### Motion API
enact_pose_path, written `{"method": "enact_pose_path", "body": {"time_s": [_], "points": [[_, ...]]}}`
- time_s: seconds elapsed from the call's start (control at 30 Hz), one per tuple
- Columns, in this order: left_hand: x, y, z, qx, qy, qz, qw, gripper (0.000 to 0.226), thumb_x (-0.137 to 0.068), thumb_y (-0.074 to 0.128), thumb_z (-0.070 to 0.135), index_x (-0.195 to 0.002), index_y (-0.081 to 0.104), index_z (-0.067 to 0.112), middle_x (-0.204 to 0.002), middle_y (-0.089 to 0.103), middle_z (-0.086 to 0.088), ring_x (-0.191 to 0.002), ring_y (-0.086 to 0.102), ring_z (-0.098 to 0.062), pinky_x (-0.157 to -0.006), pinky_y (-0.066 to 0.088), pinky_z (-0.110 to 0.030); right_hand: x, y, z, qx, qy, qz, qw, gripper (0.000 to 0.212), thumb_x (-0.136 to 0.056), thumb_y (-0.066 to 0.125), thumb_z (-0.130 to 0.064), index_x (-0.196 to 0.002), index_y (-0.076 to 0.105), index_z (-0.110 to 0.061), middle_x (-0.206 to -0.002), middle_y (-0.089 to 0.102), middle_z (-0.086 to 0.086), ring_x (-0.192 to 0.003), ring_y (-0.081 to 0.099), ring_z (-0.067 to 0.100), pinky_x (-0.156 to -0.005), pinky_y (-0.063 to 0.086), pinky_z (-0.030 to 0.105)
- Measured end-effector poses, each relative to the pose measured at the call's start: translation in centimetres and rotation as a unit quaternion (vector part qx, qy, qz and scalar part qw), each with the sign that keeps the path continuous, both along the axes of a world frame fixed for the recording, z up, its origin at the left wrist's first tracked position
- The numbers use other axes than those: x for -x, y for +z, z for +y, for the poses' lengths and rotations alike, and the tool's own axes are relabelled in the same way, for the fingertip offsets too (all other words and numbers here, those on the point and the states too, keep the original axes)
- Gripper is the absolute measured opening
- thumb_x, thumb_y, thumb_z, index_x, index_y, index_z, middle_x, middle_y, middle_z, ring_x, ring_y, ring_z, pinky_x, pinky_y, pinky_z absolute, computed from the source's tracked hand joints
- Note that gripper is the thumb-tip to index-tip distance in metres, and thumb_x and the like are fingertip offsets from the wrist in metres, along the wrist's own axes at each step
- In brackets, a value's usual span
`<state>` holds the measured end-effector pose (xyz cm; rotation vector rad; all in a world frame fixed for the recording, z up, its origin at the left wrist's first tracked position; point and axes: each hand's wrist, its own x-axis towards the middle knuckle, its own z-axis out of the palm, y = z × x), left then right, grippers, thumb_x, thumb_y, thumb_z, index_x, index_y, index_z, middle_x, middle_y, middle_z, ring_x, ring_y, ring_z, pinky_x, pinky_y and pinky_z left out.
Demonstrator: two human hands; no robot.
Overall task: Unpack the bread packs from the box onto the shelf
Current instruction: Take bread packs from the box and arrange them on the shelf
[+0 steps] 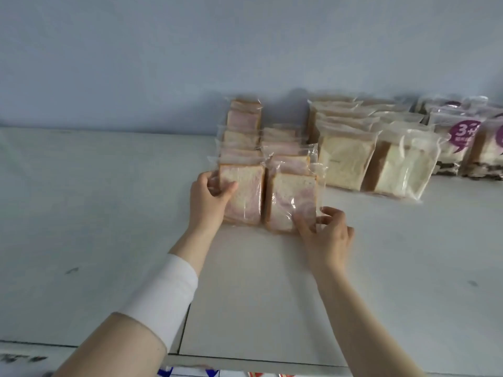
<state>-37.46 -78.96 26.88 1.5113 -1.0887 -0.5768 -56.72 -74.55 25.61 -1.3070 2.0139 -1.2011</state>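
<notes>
gripping with the left hand (211, 191) the left edge of the left front pack (245, 197) of pink-swirled bread, thumb laid across its clear face and fingers curled behind. pinching with the right hand (326, 232) the lower right corner of the right front pack (288, 200), fingers half bent around the wrap. standing upright, side by side and touching, on the white shelf (109, 213) at the head of two rows of like packs running back to the wall, with white bread packs (345, 161) just beside on the right and purple-label packs (460, 137) beyond those.
</notes>
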Motion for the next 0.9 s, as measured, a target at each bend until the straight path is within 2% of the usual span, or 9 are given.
{"method": "enact_pose_path", "body": {"time_s": [0.1, 0.2, 0.27, 0.33, 0.43, 0.57, 0.7, 0.9], "points": [[0.1, 0.5, 0.0, -0.021, -0.004, 0.002, 1.000, 0.051, -0.077, 0.074, 0.021, -0.118, 0.048, 0.004, -0.097, 0.058, -0.005, -0.083, 0.056, -0.017, -0.079, 0.046, -0.026, -0.6, 0.5, 0.3, -0.001, -0.012, 0.026, 1.000, 0.053, -0.076, 0.070, -0.042, -0.115, 0.048, -0.013, -0.107, 0.064, 0.005, -0.107, 0.039, 0.025, -0.087, 0.034, 0.034], [-0.3, 1.2, 0.7, -0.056, -0.023, -0.012, 0.998, 0.061, -0.079, 0.072, 0.026, -0.125, 0.042, 0.000, -0.115, 0.057, -0.013, -0.102, 0.057, -0.024, -0.091, 0.044, -0.031, -0.4, 0.9, 0.9, -0.025, 0.007, 0.026, 0.999, 0.056, -0.080, 0.064, -0.045, -0.122, 0.046, -0.012, -0.116, 0.062, 0.003, -0.115, 0.037, 0.024, -0.094, 0.036, 0.035], [-0.6, 1.6, 1.9, -0.056, 0.005, -0.086, 0.995, 0.065, -0.079, 0.071, 0.029, -0.127, 0.041, -0.004, -0.125, 0.053, -0.020, -0.116, 0.050, -0.034, -0.102, 0.036, -0.037, 0.2, 1.1, 1.9, -0.027, 0.014, 0.021, 0.999, 0.060, -0.082, 0.063, -0.046, -0.127, 0.042, -0.012, -0.122, 0.058, 0.003, -0.120, 0.034, 0.023, -0.098, 0.036, 0.036], [0.0, 2.4, 3.8, -0.007, 0.040, -0.200, 0.979, 0.065, -0.079, 0.071, 0.027, -0.127, 0.042, -0.007, -0.128, 0.049, -0.025, -0.122, 0.041, -0.039, -0.106, 0.025, -0.038, 1.5, 1.5, 3.5, -0.015, 0.006, 0.068, 0.998, 0.062, -0.081, 0.065, -0.043, -0.129, 0.041, -0.011, -0.127, 0.054, 0.004, -0.120, 0.034, 0.025, -0.100, 0.033, 0.033], [4.5, 4.0, 6.1, 0.073, -0.025, -0.327, 0.942, 0.056, -0.078, 0.071, 0.023, -0.123, 0.049, -0.001, -0.127, 0.050, -0.022, -0.121, 0.042, -0.039, -0.104, 0.026, -0.039, 5.2, 2.3, 6.8, -0.003, -0.018, 0.151, 0.988, 0.063, -0.081, 0.066, -0.037, -0.132, 0.040, -0.012, -0.131, 0.049, 0.007, -0.122, 0.033, 0.027, -0.102, 0.029, 0.033], [16.0, 5.5, 8.4, 0.101, -0.185, -0.472, 0.856, 0.054, -0.082, 0.063, 0.028, -0.129, 0.045, 0.009, -0.132, 0.045, -0.015, -0.125, 0.038, -0.032, -0.100, 0.027, -0.041, 13.4, 3.8, 11.4, -0.013, -0.063, 0.281, 0.957, 0.063, -0.082, 0.066, -0.035, -0.134, 0.039, -0.015, -0.134, 0.043, 0.009, -0.125, 0.031, 0.029, -0.101, 0.030, 0.038], [29.8, 5.2, 12.5, 0.163, -0.304, -0.533, 0.772, 0.054, -0.086, 0.058, 0.032, -0.133, 0.038, 0.016, -0.135, 0.038, -0.007, -0.128, 0.033, -0.026, -0.103, 0.024, -0.037, 24.7, 4.3, 17.5, -0.049, -0.115, 0.372, 0.920, 0.059, -0.084, 0.063, -0.034, -0.134, 0.038, -0.016, -0.135, 0.040, 0.009, -0.126, 0.032, 0.030, -0.100, 0.032, 0.041], [50.8, 3.5, 21.1, 0.202, -0.416, -0.544, 0.700, 0.048, -0.085, 0.053, 0.031, -0.129, 0.040, 0.017, -0.128, 0.043, -0.007, -0.119, 0.039, -0.028, -0.098, 0.029, -0.037, 42.5, 3.0, 29.6, -0.145, -0.218, 0.390, 0.883, 0.052, -0.085, 0.061, -0.031, -0.129, 0.039, -0.015, -0.132, 0.039, 0.012, -0.120, 0.034, 0.033, -0.099, 0.035, 0.044]]}}
